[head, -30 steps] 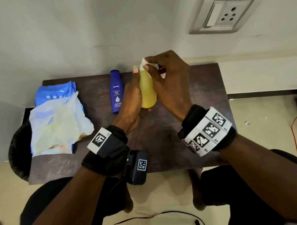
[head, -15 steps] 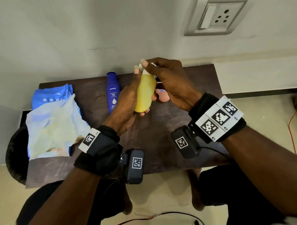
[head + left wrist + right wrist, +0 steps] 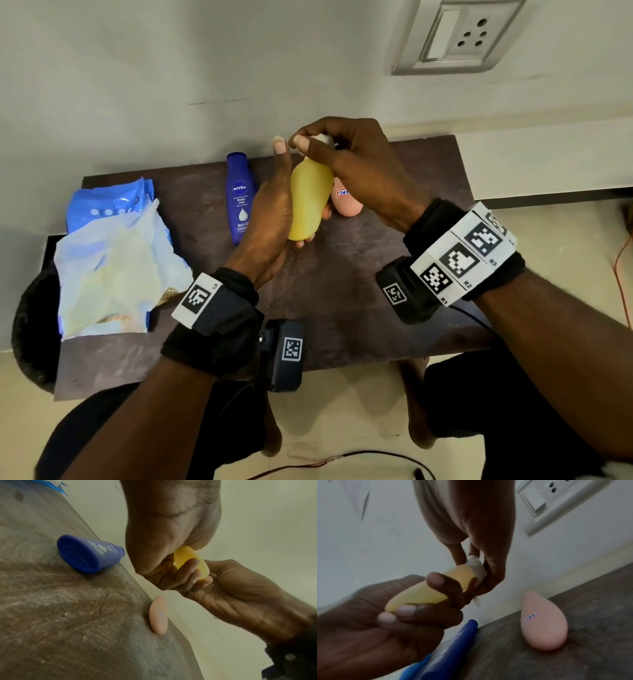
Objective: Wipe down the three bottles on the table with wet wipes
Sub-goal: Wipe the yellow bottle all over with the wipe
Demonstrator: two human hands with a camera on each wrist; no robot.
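Left hand (image 3: 274, 209) curls round the smooth, teardrop-shaped yellow bottle (image 3: 308, 202), held above the scuffed dark table (image 3: 342, 291), while right hand (image 3: 356, 164) fingertips pinch a crumpled white wet wipe (image 3: 476, 566) over its narrow top.

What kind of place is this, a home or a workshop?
Probably a room in a home. A small dark table stands against a plain painted wall with a switch and socket plate, and personal-care items lie on it: a blue lotion bottle and a wet-wipes pack.
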